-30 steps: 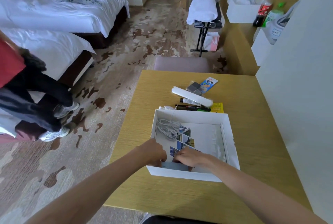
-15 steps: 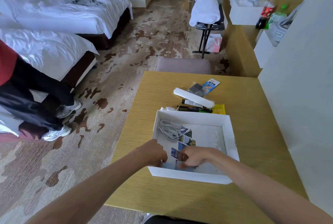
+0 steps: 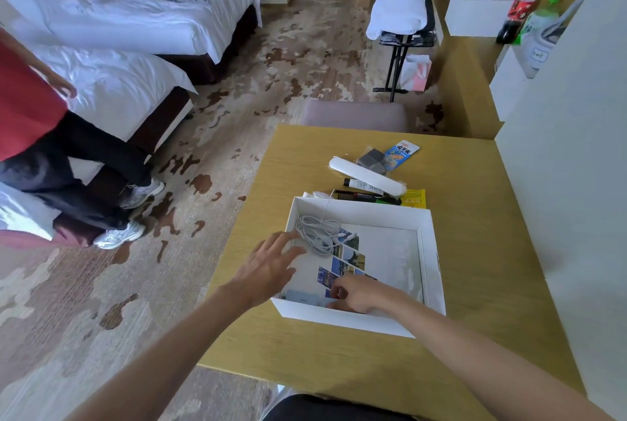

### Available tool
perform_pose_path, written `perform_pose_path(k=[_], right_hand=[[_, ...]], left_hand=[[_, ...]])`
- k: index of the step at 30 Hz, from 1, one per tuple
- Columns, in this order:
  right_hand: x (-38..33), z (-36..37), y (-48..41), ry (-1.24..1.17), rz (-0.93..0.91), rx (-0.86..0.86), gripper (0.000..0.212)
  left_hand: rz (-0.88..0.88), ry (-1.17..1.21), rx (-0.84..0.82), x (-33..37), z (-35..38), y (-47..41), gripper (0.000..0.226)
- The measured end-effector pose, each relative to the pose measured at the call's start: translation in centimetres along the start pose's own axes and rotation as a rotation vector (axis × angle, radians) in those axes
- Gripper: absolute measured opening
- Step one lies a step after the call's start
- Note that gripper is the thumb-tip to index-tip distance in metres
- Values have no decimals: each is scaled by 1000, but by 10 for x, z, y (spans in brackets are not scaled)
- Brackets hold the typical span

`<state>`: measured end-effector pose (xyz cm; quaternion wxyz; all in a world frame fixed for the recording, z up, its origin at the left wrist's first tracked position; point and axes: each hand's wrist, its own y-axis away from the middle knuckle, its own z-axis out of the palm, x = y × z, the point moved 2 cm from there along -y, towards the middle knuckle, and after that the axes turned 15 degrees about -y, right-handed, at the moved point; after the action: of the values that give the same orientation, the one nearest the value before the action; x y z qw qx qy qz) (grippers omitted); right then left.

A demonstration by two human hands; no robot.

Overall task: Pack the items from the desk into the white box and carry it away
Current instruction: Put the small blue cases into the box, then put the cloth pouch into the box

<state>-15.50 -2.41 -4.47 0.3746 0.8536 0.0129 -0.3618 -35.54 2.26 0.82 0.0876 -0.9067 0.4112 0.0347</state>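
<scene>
The shallow white cardboard box (image 3: 431,251) sits on the yellow wooden worktop (image 3: 475,268), close to the person so both hands reach in easily. The left hand (image 3: 271,264) hovers over its left wall, fingers spread wide and holding nothing, tips near the coiled white cable (image 3: 319,234) in the far-left corner, probably to press it flat. The right hand (image 3: 361,291) is low inside by the near wall, fingers curled beside a flat grey-blue pouch (image 3: 302,297); whether they pinch anything I cannot tell. A slanting row of picture cards (image 3: 346,256) lies between cable and pouch. Beyond the far wall, a long white oblong case (image 3: 366,174), a black tube (image 3: 363,185), a yellow packet (image 3: 415,198) and a blue snack packet (image 3: 402,151) are not yet packed.
</scene>
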Motion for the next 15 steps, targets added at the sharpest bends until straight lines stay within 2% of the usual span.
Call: perform_pose_path(k=[2,5,8,10,15], right_hand=[[-5,-1,-1,-40,-57,2,38],[-1,-3,3,-108,-91,-29,36],[8,-14,9,-141,-121,-18,30],[11,-32,15,-148,-195,83,24],[10,-97,36,-427,-364,379,13]], left_hand=[[-139,75,-44,-3,2,8,35],[-206,84,-62,-4,5,16,24],[-269,151,-10,0,3,14,20],[-309,203,60,0,-1,3,20],[-397,282,157,-10,-12,-46,22]])
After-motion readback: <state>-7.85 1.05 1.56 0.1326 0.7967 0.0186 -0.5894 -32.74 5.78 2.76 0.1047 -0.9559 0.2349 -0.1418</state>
